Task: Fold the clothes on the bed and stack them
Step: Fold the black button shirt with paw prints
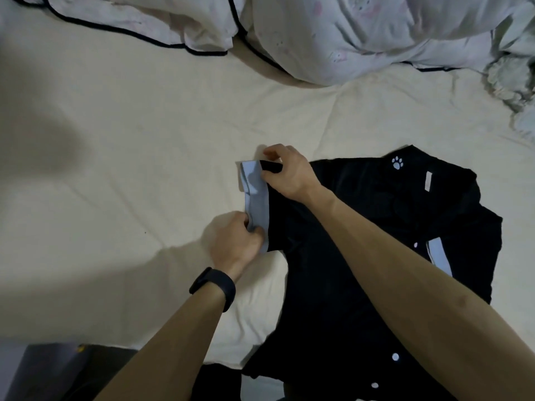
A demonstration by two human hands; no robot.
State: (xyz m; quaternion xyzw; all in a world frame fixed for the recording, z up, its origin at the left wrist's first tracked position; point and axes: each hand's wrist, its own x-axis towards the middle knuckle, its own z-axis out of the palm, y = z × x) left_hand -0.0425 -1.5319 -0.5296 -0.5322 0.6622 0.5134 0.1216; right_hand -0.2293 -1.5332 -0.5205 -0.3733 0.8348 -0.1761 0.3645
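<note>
Nearest us, the black shirt (405,198) is running off the lower edge, its hem cut away, and we are failing to make out a dark shape (58,371) at bottom left. The shirt is lying right of centre on the cream bed (130,169), showing white buttons, a paw print and a pale blue cuff (254,192). The left hand (237,244) is pinching the cuff's near end, the right hand (286,172) its far end. Beyond, a rumpled duvet (347,39) is lying.

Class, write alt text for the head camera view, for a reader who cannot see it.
Two bare hands pinch the pale blue cuff of a black shirt, right hand at its far end, left hand nearer. The shirt lies on a cream bed sheet, rumpled bedding beyond.
</note>
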